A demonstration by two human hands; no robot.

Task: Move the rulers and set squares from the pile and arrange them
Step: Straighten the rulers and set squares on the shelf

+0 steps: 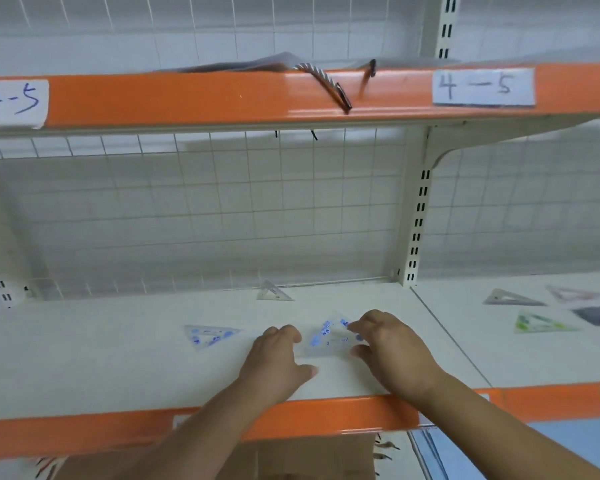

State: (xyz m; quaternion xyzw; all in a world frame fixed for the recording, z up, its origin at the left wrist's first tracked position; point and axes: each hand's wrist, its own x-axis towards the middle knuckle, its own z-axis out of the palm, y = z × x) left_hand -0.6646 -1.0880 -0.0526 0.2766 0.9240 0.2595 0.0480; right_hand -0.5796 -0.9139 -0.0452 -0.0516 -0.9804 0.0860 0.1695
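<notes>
Clear blue-printed triangular set square (pixel 328 339) pinched by right hand (pixel 392 351); left hand (pixel 278 358) grip unclear

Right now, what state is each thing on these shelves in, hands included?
right hand: pinches the middle set square.
left hand: curled fingers at its left edge; hold unclear.
middle set square: on the shelf, between the hands.
left set square: flat, untouched.
back set square: flat by the mesh, untouched.
green set square: flat, untouched, far right.
cord: hangs over the upper shelf edge.
</notes>
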